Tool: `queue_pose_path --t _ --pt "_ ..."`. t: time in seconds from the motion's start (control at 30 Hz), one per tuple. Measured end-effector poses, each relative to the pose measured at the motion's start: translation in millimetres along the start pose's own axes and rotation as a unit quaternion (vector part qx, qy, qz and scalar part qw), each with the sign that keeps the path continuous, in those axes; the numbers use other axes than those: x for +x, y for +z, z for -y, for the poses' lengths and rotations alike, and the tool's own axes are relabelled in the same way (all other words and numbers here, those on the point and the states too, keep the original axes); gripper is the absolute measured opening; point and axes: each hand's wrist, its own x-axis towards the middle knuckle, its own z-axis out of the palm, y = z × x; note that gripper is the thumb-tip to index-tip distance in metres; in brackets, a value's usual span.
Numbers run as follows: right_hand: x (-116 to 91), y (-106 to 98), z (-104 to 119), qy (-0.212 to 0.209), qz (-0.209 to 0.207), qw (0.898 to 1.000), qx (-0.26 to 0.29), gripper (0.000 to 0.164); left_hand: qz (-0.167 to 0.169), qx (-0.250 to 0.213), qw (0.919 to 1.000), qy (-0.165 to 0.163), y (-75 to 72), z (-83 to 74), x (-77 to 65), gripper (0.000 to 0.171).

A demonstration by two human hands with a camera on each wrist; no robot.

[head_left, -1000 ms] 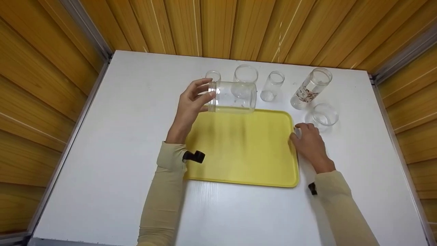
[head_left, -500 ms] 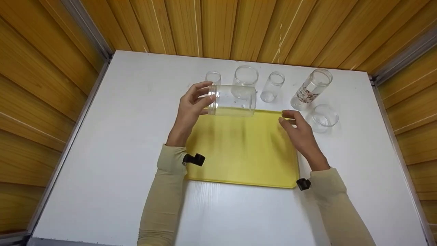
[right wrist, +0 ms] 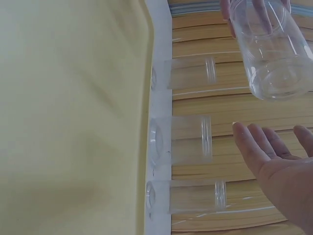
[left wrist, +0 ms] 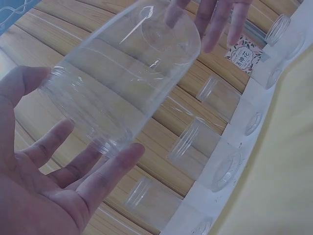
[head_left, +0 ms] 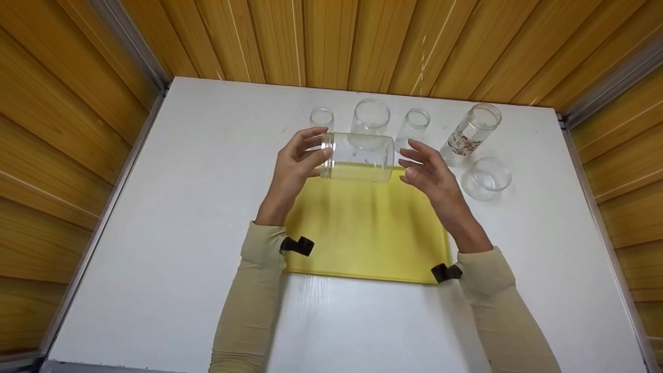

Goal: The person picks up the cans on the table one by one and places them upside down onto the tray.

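Observation:
My left hand (head_left: 295, 168) grips a large clear jar (head_left: 362, 158) by its threaded neck, fingers on one side and thumb on the other. The jar lies on its side in the air above the far part of a yellow tray (head_left: 362, 233), its base pointing right. Just beyond that base, my right hand (head_left: 437, 181) hovers with fingers spread and loosely bent, holding nothing. In the right wrist view a gap shows between the right fingertips (right wrist: 238, 128) and the jar's base.
Behind the tray stand three clear jars: a small one (head_left: 322, 118), a wide one (head_left: 372, 115) and a narrow one (head_left: 417, 120). Farther right are a tall jar with a floral label (head_left: 466, 137) and a low clear jar (head_left: 487, 178). Wooden panels (head_left: 331, 41) border the white table (head_left: 181, 207).
My right hand has left the tray's right edge and moved up and left toward the jar's base. The left hand with the jar has shifted slightly right and nearer.

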Motion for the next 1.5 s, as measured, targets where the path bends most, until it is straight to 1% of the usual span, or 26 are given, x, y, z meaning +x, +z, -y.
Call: queue_pose_path --t 0.07,0.3,0.5,0.83,1.1,1.33,1.5 --pt "1 4 1 -0.001 0.002 1.000 0.006 0.063 0.001 0.001 1.0000 0.000 0.7 -0.1 -1.2 0.050" --pt "3 12 1 0.019 0.007 1.000 0.006 0.072 0.008 0.002 1.0000 -0.001 6.0 1.4 -1.9 0.050" --pt "5 17 3 0.015 0.009 1.000 0.021 0.077 0.009 0.004 1.0000 -0.001 10.6 2.1 -1.6 0.051" --pt "7 21 -1 0.007 -0.004 0.999 0.040 0.075 0.017 -0.010 0.9998 -0.007 14.3 3.1 -3.1 0.051" --pt "8 24 -1 -0.001 -0.017 0.999 0.047 0.069 0.016 0.000 0.9998 -0.007 13.6 6.9 -4.6 0.051" --pt "7 25 -2 -0.002 -0.019 0.998 0.055 0.068 0.013 0.004 0.9998 -0.017 13.2 8.6 -6.5 0.060" --pt "7 24 0 0.000 -0.022 0.998 0.052 0.069 0.008 -0.014 0.9998 -0.011 10.7 11.0 -6.1 0.063"
